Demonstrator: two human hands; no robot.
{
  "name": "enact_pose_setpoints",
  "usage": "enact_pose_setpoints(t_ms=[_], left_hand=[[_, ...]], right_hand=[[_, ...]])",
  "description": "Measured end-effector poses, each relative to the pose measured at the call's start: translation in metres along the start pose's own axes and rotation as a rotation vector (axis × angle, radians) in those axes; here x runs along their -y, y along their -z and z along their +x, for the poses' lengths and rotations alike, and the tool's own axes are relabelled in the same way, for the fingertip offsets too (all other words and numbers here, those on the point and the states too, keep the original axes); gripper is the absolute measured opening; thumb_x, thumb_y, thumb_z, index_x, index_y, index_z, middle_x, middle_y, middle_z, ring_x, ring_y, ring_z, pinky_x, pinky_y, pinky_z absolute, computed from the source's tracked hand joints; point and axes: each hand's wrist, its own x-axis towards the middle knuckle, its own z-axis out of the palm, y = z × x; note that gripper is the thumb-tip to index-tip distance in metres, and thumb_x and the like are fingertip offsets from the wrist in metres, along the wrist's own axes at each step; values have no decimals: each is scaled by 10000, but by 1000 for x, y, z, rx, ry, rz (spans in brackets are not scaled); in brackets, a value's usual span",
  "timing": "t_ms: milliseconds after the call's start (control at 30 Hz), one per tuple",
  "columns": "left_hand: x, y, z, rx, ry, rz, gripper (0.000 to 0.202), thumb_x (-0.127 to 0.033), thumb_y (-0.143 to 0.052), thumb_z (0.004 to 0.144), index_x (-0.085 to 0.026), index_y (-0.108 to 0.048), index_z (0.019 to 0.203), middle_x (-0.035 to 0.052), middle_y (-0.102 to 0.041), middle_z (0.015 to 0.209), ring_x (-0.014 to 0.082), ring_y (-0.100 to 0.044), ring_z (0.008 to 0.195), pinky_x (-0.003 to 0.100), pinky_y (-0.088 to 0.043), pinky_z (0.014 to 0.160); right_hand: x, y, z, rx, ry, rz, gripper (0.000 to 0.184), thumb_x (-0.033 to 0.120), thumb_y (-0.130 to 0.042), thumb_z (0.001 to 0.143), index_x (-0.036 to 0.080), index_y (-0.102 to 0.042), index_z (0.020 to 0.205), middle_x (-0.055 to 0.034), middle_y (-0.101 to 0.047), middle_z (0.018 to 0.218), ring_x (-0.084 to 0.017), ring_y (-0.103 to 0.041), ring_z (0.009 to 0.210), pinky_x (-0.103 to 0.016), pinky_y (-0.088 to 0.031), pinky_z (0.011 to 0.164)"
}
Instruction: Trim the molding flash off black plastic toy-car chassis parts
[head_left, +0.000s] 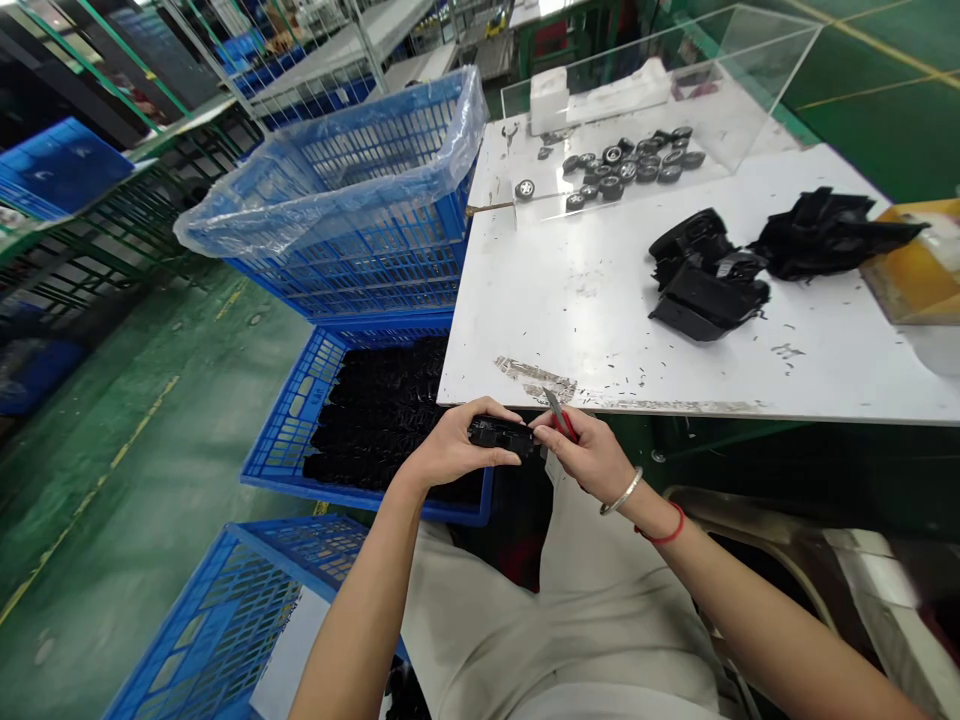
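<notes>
**Left hand** (450,450)**:** On my feed this grip is narrow, wrapped around a black plastic part (501,435), held just off the counter's near edge, above the crate.

**Right hand** (585,455)**:** Its grip is narrow too, pinching red-handled snips (562,425), their metal tips right at the part's end. A bangle (622,491) and a red string (664,530) sit on this wrist.

**Done so far:** As I judge it, plenty: a blue crate (292,420) below my hands holds black parts (375,410) packed close together.

**Left over:** A heap of black pieces (709,280) and a looser black tangle (829,235) lie on the counter (570,300), with small black clippings (645,375) scattered nearer me.

**Counter:** Its white top is scuffed. At the far end stands a clear plastic box (660,90) with small wheels (626,165) and a white foam block (549,100). A yellow box (911,255) sits at the right edge.

**Room:** I see a green floor (135,400) with yellow lines, a bag-lined blue crate (375,250), another blue crate (225,620) low on the left, and wire racks (97,230).
</notes>
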Motion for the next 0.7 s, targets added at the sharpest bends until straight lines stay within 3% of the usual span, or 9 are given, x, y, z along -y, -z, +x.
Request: enact_pose_setpoints(t_ms=[233,333,433,500,567,633,700], left_hand=[[-3,-4,-6,-77,-17,-167,460,-379,-826,603,-163,-638,962,82,-693,1016,226,-649,946,339,-499,866],[-18,4,-7,-159,-60,9,434,-382,-811,627,-189,-642,977,52,-696,972,213,-644,924,320,-496,854],[-33,17,3,-314,-223,241,382,-362,-779,678,-224,-640,1006,37,-670,1008,211,-612,987,331,-467,911],[-35,22,20,-442,-378,377,354,-353,-770,691,-245,-647,1005,39,-642,1052,221,-567,1066,360,-419,983],[-30,23,43,-555,-467,503,319,-349,-771,691,-260,-664,978,41,-624,1068,231,-531,1105,390,-374,1023],[-18,20,66,-618,-463,588,272,-331,-760,706,-266,-673,955,43,-617,1086,240,-516,1122,420,-349,1031],[-5,18,84,-639,-429,638,242,-296,-742,727,-266,-675,958,46,-614,1121,258,-490,1169,450,-326,1039]], right_hand=[[-2,-6,-6,-150,108,-163,229,372,-404,927,219,-497,785,-7,-586,693,-141,-525,616,-265,-421,608],[-4,7,-7,-75,83,-232,311,434,-394,933,230,-441,702,24,-521,602,-123,-462,538,-251,-380,540],[2,37,-5,-20,118,-408,419,513,-419,912,240,-333,606,52,-403,505,-108,-360,465,-250,-308,471],[9,65,-1,-127,163,-564,389,497,-426,915,237,-380,629,35,-442,540,-120,-399,491,-257,-332,490],[16,96,5,-354,212,-720,277,431,-432,923,225,-492,747,-26,-569,688,-163,-521,621,-280,-404,572],[21,127,12,-613,236,-869,207,387,-448,916,208,-551,905,-107,-631,918,-229,-583,848,-326,-449,672],[20,152,19,-738,201,-976,265,401,-494,891,190,-556,1039,-149,-608,1086,-276,-569,984,-362,-462,702]])
